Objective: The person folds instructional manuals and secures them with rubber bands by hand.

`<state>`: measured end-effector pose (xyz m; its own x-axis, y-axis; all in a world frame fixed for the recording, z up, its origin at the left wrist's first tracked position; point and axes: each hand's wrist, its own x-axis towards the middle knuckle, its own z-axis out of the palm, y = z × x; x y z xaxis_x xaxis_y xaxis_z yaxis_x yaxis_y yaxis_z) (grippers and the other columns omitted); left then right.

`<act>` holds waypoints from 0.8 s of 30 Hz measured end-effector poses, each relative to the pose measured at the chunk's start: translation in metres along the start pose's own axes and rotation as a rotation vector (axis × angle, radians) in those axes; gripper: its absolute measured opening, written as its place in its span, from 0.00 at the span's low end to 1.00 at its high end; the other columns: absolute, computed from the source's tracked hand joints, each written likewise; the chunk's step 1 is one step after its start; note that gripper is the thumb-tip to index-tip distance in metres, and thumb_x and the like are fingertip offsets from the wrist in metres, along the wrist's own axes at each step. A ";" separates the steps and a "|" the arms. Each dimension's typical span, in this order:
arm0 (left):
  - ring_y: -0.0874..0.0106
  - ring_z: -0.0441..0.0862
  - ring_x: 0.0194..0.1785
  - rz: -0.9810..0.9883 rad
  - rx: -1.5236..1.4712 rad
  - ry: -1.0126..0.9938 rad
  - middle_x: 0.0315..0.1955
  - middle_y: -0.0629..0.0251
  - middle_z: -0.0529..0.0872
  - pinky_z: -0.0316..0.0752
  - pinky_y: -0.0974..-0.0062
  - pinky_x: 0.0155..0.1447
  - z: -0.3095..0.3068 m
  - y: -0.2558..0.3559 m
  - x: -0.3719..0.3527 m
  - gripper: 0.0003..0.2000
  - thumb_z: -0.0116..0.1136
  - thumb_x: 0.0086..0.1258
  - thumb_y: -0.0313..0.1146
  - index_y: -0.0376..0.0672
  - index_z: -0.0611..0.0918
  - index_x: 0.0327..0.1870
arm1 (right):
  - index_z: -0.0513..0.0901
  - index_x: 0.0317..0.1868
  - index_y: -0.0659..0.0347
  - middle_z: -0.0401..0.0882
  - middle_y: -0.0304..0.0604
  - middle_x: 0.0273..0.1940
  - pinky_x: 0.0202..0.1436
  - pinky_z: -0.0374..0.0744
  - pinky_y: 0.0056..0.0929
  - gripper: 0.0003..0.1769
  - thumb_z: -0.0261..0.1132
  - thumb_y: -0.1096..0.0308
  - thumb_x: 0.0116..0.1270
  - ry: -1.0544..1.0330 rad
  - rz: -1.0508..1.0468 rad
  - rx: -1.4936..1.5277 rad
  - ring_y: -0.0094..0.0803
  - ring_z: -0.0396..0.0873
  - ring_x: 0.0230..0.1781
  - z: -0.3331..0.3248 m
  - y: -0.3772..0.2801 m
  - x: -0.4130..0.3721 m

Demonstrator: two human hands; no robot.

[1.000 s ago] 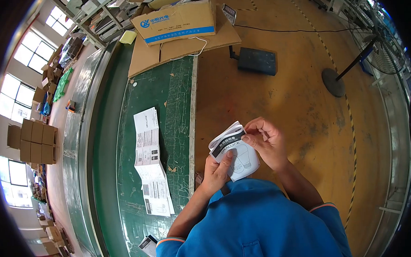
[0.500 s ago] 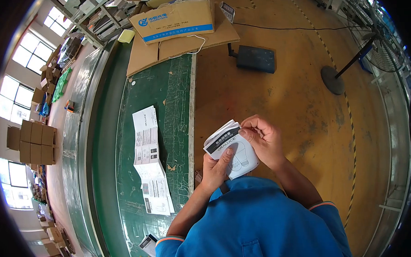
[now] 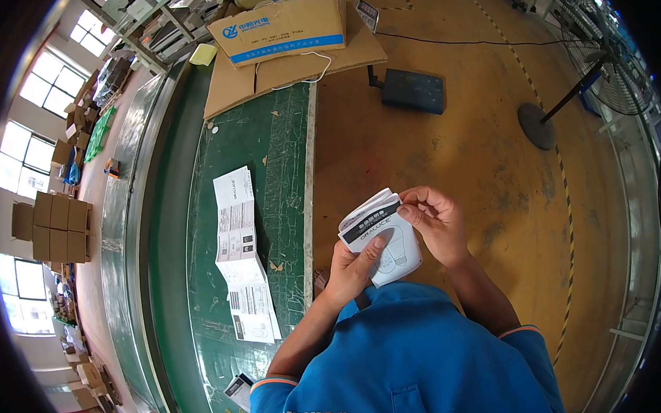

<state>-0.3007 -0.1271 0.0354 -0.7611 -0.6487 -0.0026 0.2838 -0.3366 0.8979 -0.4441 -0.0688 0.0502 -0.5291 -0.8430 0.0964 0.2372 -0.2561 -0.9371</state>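
Note:
A folded instruction leaflet [image 3: 392, 249], white with a black title band, is held in front of my blue shirt. Its upper left edges fan apart into several layers. My left hand [image 3: 353, 270] grips the lower left side, thumb lying across the front. At the upper right corner, my right hand [image 3: 439, 224] pinches the paper between thumb and fingers. On the green table to the left lies an unfolded leaflet [image 3: 243, 260] with creases, printed text and drawings. Another folded leaflet [image 3: 239, 390] rests near the bottom, partly cut off by my sleeve.
A cardboard box [image 3: 277, 35] stands on a flat cardboard sheet [image 3: 224, 90] at the table's far end. The green table [image 3: 285, 150] has a pale edge on its right. A dark platform scale [image 3: 412, 91] and a fan stand [image 3: 537, 126] are on the floor.
Both hands have shifted slightly right with the leaflet between them. The unfolded leaflet on the table stays in place.

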 end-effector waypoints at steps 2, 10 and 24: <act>0.78 0.73 0.46 -0.045 0.013 -0.038 0.45 0.65 0.77 0.70 0.78 0.49 0.000 0.000 -0.001 0.15 0.48 0.68 0.33 0.38 0.71 0.53 | 0.76 0.35 0.67 0.77 0.38 0.33 0.37 0.73 0.14 0.05 0.62 0.78 0.57 0.004 -0.002 -0.011 0.17 0.73 0.33 -0.002 0.001 0.000; 0.71 0.68 0.56 -0.281 -0.457 -0.071 0.54 0.63 0.70 0.63 0.69 0.59 -0.008 -0.010 0.006 0.25 0.50 0.66 0.40 0.41 0.61 0.61 | 0.74 0.33 0.62 0.77 0.37 0.32 0.34 0.73 0.14 0.04 0.61 0.72 0.60 -0.131 0.232 0.554 0.17 0.73 0.31 -0.011 0.004 0.005; 0.78 0.74 0.45 -0.289 -0.215 -0.062 0.41 0.68 0.80 0.67 0.77 0.54 0.013 -0.005 0.017 0.12 0.54 0.64 0.31 0.38 0.75 0.47 | 0.69 0.54 0.65 0.74 0.45 0.47 0.45 0.77 0.24 0.21 0.50 0.60 0.66 -0.284 0.375 1.124 0.31 0.75 0.44 -0.007 0.063 -0.013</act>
<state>-0.3228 -0.1277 0.0364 -0.8596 -0.4657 -0.2102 0.1629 -0.6398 0.7511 -0.4275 -0.0704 -0.0125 -0.1127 -0.9901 0.0841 0.9848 -0.1226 -0.1232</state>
